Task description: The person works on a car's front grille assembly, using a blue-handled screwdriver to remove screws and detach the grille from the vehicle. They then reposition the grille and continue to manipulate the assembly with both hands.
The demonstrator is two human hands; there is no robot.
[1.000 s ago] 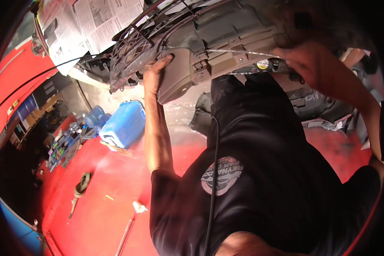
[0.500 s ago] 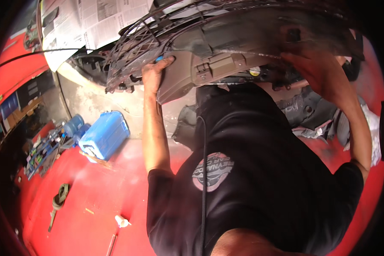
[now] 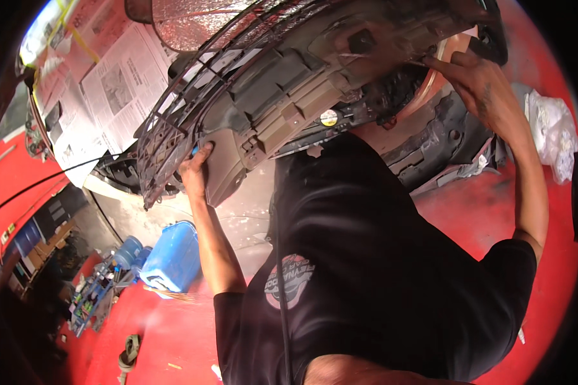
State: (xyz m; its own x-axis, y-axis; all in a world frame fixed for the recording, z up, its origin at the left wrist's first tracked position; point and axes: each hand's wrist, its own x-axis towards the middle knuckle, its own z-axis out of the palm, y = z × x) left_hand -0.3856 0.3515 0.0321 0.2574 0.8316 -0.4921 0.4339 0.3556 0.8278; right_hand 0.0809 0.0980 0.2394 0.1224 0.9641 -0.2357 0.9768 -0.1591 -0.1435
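Head view: bumper [image 3: 289, 96] spans overhead between left hand [image 3: 196, 173] and right hand [image 3: 478, 83].

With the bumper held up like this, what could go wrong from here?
1. The bumper is long and is held only by the left hand at its lower edge and the right hand far along it; it may sag or twist out of one grip.
2. If it drops, it could hit the blue container on the floor below.
3. The grille mesh looks thin and might crack under strain.
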